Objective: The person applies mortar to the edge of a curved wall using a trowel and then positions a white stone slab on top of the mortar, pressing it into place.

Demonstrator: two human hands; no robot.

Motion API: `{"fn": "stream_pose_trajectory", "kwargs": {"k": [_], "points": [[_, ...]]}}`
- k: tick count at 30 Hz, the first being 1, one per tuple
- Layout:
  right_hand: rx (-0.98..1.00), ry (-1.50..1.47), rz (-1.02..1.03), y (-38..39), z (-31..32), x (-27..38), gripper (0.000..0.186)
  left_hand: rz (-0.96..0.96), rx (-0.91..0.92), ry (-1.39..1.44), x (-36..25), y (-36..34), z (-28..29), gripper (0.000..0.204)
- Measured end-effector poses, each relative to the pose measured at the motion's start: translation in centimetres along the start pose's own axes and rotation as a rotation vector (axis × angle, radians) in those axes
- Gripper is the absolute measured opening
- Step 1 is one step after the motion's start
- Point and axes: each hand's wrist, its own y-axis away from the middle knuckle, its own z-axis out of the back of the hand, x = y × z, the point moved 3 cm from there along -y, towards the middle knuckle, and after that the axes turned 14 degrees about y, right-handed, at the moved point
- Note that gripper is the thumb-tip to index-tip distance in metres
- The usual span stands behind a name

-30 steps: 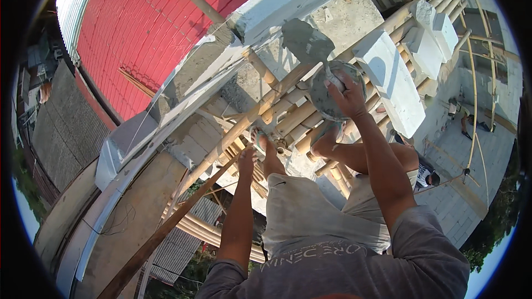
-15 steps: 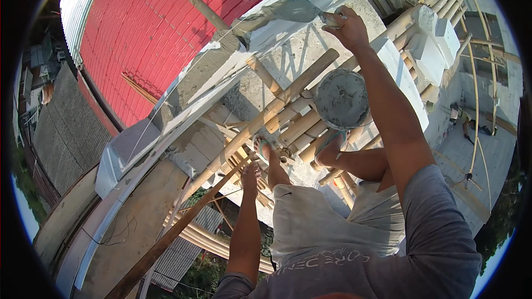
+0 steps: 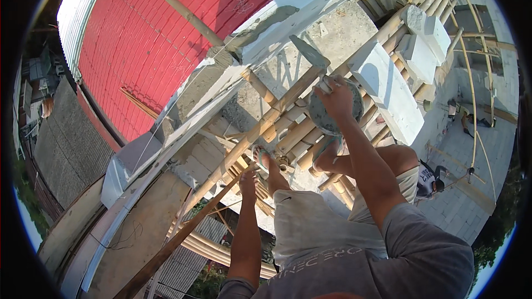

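My right hand (image 3: 336, 98) is closed round the handle of a trowel over a round bucket (image 3: 331, 119) of wet grey mortar. The trowel's grey blade (image 3: 309, 52) points up and away, beyond the bucket's rim. Low on the left, my left hand (image 3: 248, 182) is at the upper end of a long brown wooden pole (image 3: 185, 231), its fingers curled over it. Beyond the bucket, wet mortar (image 3: 271, 22) is smeared along the pale wall top (image 3: 260, 50).
My sandalled feet stand on bamboo poles (image 3: 296, 135). White blocks (image 3: 385, 86) lie to the right. A bamboo pole (image 3: 188, 15) juts over the red roof (image 3: 144, 39). At lower right, another person (image 3: 428, 181) is on a lower level beside the grey block wall (image 3: 471, 199).
My right hand has drawn back from the wall top to the bucket with the trowel. My left hand stays at the pole. Another person has come into view at lower right.
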Motion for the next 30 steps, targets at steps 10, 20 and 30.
{"fn": "stream_pose_trajectory", "kwargs": {"k": [10,20,30], "points": [[0.351,-0.061,0.362,-4.1,9.0,9.2,0.051,-0.069,0.0,-0.103,0.1,0.7,-2.7,0.025],[0.332,-0.14,0.095,-13.4,8.6,3.7,0.058,0.035,-0.055,-0.037,1.5,1.1,-1.5,0.017],[0.418,-0.63,-0.097,-13.5,4.5,-0.8,0.053,-0.003,0.008,-0.076,-0.1,0.1,-1.6,0.015]]}}
